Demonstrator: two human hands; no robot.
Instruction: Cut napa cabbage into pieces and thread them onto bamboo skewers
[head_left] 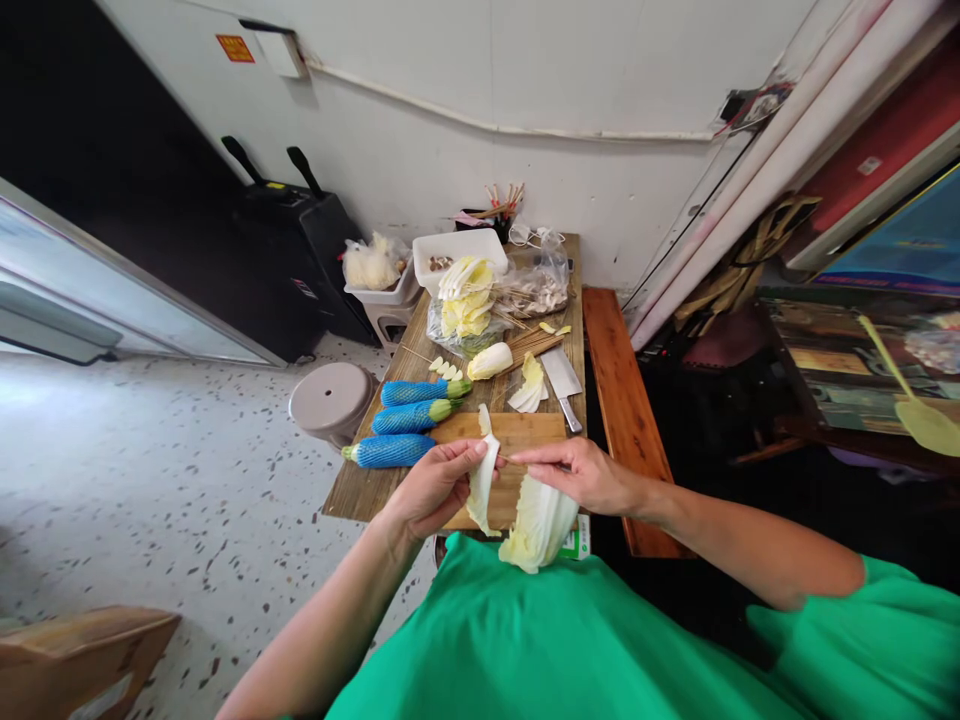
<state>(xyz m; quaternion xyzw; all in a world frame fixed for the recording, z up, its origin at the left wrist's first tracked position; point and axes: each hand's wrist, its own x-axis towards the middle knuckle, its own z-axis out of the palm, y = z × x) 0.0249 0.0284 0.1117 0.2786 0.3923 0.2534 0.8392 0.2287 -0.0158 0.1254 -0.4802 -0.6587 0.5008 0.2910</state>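
My left hand (431,490) pinches a narrow napa cabbage leaf (481,482) between thumb and fingers over the wooden cutting board (529,430). My right hand (581,474) is closed on a thin wooden skewer (517,459), whose tip meets the leaf in my left hand. Below the right fingers hangs a wider cabbage leaf (541,520); how it is attached is hidden. Beyond the board are loose leaves (530,385), a cleaver (562,382) and a small cabbage heart (490,361). Several zucchini in blue foam nets (409,419) lie to the left.
Farther back are piled cabbage leaves (469,295), a white tub (457,245), a bag of mushrooms (536,285) and a bundle of skewers (536,345). A stool (330,398) stands left of the table, a wooden bench (626,420) right. A black speaker (311,255) is by the wall.
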